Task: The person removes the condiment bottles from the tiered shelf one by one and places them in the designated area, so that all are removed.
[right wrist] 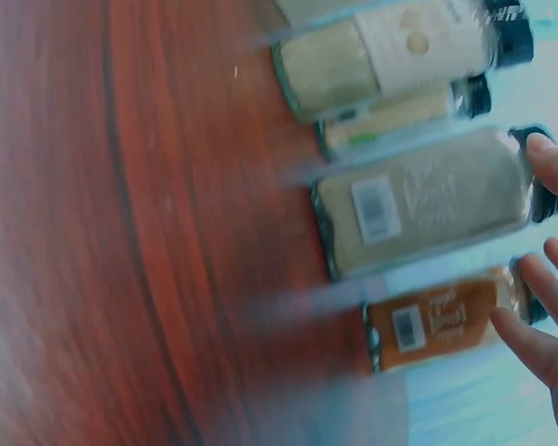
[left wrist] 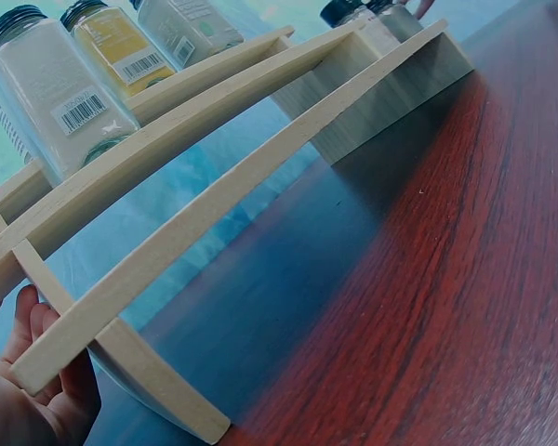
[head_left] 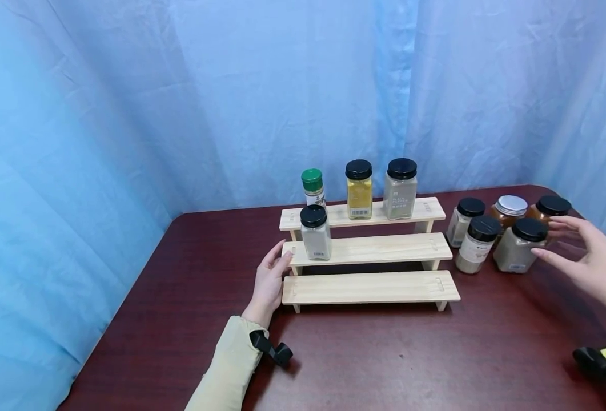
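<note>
My left hand (head_left: pixel 268 282) grips the left end of a three-tier wooden shelf rack (head_left: pixel 369 287), the thumb by the middle tier and the fingers at the side support (left wrist: pixel 56 279). On the middle tier stands a black-lidded jar (head_left: pixel 316 240) of pale powder. The top tier bears a green-capped bottle (head_left: pixel 313 181), a yellow-powder jar (head_left: pixel 360 194) and a black pepper jar (head_left: pixel 400 194). At the right, my right hand (head_left: pixel 593 257) is spread, its thumb beside the lid of a grey-powder jar (head_left: pixel 516 251) and its fingers near the lid of an orange-brown jar (right wrist: pixel 437 321).
Close to the rack's right end are a white-labelled jar (head_left: pixel 474 248), a pale black-lidded jar (head_left: pixel 459 225) and a silver-lidded brown jar (head_left: pixel 510 208). All stand upright on the dark red table (head_left: pixel 385 359). Blue curtains (head_left: pixel 282 103) hang behind and at both sides.
</note>
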Tool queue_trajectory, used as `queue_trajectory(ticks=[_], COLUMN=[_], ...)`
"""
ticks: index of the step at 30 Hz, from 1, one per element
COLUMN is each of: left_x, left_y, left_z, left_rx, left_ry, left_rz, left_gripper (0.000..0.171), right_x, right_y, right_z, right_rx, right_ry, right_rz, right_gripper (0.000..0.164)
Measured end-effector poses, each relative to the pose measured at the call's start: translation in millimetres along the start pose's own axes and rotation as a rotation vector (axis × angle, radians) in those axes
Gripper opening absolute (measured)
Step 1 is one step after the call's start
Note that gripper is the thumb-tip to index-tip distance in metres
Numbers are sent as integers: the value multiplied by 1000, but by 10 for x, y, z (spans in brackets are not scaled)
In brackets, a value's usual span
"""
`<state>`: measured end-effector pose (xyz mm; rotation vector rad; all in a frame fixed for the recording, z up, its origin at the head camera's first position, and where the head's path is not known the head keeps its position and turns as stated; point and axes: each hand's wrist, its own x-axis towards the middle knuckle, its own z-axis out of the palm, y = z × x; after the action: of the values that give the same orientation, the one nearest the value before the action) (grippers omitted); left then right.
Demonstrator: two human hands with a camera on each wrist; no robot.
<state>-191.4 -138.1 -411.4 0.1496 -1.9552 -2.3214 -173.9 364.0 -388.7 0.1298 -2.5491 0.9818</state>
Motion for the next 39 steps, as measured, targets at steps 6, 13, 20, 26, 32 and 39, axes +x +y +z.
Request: queue_trajectory(ticks=[6,13,20,26,32,39], left_x=[-3,-14,-17,-10,-6,-11], left_y=[5,13,17,16,9,15], left_z=[1,-3,-4,4,-8,-6], left_rx=[7,6,3,-6,16,-2], left_ry=[-2,3,2,2,-1,-3], left_rz=[-3,-5,0,2,-7,-6], left_gripper=[49,50,50,50,50,50], right_x=[-101,-154,-185,-220,-214,-178], right_y=[-176,-372,-626,-849,-1038,-1232], right_z=[-10,-9,48,138,276,463], right_rx=[28,73,91,152,195,229], right_ry=[74,101,75,15,-32,-74], right_rz=[-15,-42,-129,-234,-353,-390], right_gripper=[60,58,53,54,56,56])
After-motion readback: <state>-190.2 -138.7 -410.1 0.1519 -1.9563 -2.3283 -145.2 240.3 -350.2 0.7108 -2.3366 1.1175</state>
